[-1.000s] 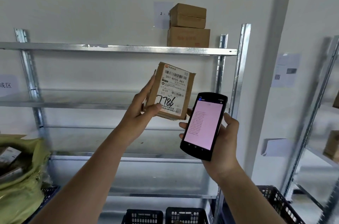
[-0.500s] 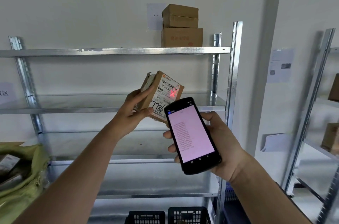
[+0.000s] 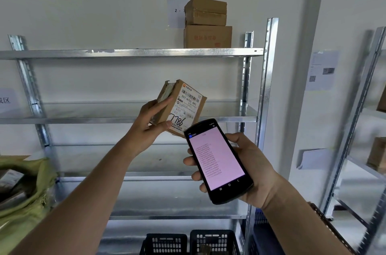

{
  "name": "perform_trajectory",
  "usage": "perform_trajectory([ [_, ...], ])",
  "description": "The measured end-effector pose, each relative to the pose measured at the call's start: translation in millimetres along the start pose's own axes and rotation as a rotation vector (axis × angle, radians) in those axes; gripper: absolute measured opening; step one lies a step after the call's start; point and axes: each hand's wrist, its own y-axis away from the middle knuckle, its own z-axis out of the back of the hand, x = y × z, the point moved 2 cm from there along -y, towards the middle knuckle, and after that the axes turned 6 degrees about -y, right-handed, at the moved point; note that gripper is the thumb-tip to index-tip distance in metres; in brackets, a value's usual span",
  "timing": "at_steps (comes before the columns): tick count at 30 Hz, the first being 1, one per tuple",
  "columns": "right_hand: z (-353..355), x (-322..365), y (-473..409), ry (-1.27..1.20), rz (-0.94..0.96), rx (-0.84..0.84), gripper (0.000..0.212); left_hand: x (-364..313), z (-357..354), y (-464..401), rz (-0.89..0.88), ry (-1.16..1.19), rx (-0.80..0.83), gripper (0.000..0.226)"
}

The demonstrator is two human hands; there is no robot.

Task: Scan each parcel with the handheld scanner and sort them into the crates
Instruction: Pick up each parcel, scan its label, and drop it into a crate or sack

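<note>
My left hand (image 3: 149, 124) grips a small brown cardboard parcel (image 3: 183, 106) by its lower left corner, holding it tilted in front of the metal shelf. Its white shipping label faces me, with a barcode and the handwritten number 7786. My right hand (image 3: 248, 167) holds the black handheld scanner (image 3: 217, 160) just below and right of the parcel. The scanner's screen glows pink with lines of small text, and its top end overlaps the parcel's lower edge. Two black plastic crates (image 3: 165, 243) (image 3: 214, 241) stand on the floor below the shelves.
A galvanised metal shelf unit (image 3: 129, 53) fills the middle, with two stacked cardboard boxes (image 3: 206, 22) on its top shelf. A green sack (image 3: 25, 192) with parcels lies at the left. A second shelf unit (image 3: 355, 129) with boxes stands at the right, beside another crate (image 3: 325, 219).
The parcel has tilted further to the right and the scanner has dropped below it. The red scan dot seen on the label half a second ago is gone.
</note>
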Motion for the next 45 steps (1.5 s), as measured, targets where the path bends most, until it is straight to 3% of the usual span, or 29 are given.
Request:
perform_trajectory([
  [5, 4, 1, -11, -0.004, 0.099, 0.024, 0.07, 5, -6, 3, 0.036, 0.013, -0.016, 0.067],
  [12, -21, -3, -72, -0.015, 0.354, -0.056, 0.064, 22, 10, 37, 0.301, 0.461, -0.205, 0.064],
  [20, -85, -76, -187, -0.044, 0.244, 0.047, 0.06, 95, 122, 122, 0.469, 0.393, -0.449, 0.064],
  [29, -194, -212, -328, -0.063, 0.089, 0.101, 0.05, 200, 269, 212, 0.723, 0.338, -0.553, 0.06],
  [35, -241, -277, -423, -0.072, -0.051, 0.099, 0.066, 277, 345, 246, 0.878, 0.244, -0.587, 0.063],
  [45, -252, -372, -627, 0.004, -0.183, -0.035, 0.061, 458, 426, 241, 1.112, 0.109, -0.527, 0.061],
])
